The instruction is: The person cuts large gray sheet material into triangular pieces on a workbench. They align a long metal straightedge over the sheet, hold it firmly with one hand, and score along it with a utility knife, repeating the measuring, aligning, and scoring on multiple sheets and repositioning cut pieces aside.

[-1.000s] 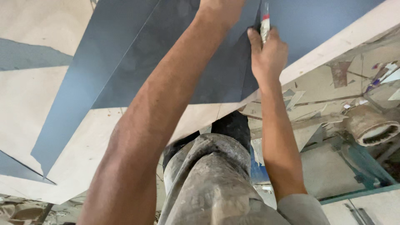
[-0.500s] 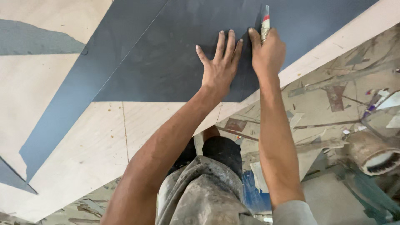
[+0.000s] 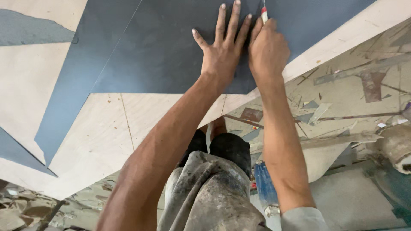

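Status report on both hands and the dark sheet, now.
Left hand flat, fingers spread on dark grey laminate sheet. Right hand gripping red-and-white marker, tip on sheet. Nothing in the way.

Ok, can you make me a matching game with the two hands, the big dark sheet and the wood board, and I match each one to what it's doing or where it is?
Things:
1. left hand
2. right hand
3. dark grey sheet
4. pale plywood board

States:
A. lies underneath, sticking out around the dark layer
B. closed around a thin red and white tool
C. pressed flat with fingers spread
D. lies on top of the wood, under both hands

Pairs: 1-C, 2-B, 3-D, 4-A
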